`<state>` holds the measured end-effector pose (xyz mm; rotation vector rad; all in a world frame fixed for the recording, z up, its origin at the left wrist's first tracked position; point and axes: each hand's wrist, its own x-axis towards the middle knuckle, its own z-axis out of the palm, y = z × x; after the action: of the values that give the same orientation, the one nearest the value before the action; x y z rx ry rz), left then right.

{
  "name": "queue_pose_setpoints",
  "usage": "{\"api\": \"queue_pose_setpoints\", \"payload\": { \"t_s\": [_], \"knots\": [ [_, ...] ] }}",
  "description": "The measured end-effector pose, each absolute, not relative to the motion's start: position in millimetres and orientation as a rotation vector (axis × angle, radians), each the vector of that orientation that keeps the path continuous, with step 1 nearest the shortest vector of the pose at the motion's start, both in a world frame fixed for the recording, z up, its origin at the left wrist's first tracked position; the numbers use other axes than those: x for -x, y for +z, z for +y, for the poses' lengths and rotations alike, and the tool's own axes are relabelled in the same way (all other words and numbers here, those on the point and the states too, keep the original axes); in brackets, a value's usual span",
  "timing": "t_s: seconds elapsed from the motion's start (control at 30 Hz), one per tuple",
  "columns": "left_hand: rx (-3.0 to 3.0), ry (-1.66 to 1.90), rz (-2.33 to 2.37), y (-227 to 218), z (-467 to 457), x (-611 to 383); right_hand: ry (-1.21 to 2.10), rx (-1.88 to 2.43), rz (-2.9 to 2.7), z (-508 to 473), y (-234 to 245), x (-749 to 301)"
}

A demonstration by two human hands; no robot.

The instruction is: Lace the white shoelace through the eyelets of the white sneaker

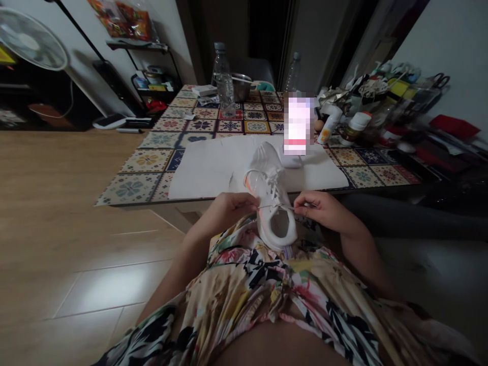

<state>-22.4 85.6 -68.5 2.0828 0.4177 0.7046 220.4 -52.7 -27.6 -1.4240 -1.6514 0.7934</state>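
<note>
A white sneaker (267, 168) with a small orange patch on its left side leans from my lap onto the table edge. Its toe points away from me and its opening faces me. My left hand (238, 206) pinches one end of the shoelace (272, 206) at the shoe's left side. On the right, my right hand (314, 207) pinches the other end, fingers closed. Between the two hands the lace runs across the top of the shoe, just ahead of the opening. The lower part of the shoe's heel rests against my floral clothing.
White paper (209, 165) covers the near part of the patterned table (141, 170). A pixelated phone-like screen (298, 124) stands behind the shoe. Plastic bottles (224, 84), a metal pot (241, 89), a spray can (330, 124) and a jar (354, 128) stand farther back.
</note>
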Motion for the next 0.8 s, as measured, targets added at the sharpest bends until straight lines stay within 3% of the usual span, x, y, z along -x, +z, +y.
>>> {"api": "queue_pose_setpoints", "payload": {
  "t_s": [0.3, 0.57, 0.8],
  "knots": [
    [-2.299, 0.8, 0.161, -53, 90, 25, 1.016, 1.212, -1.61, -50, -28, -230],
    [-1.626, 0.768, 0.006, -48, 70, 6, 1.092, 0.871, -1.259, -42, -37, -202],
    [-1.462, 0.929, 0.161, -52, 55, -20, 0.978, 0.948, -0.948, -28, -44, -175]
  ]
}}
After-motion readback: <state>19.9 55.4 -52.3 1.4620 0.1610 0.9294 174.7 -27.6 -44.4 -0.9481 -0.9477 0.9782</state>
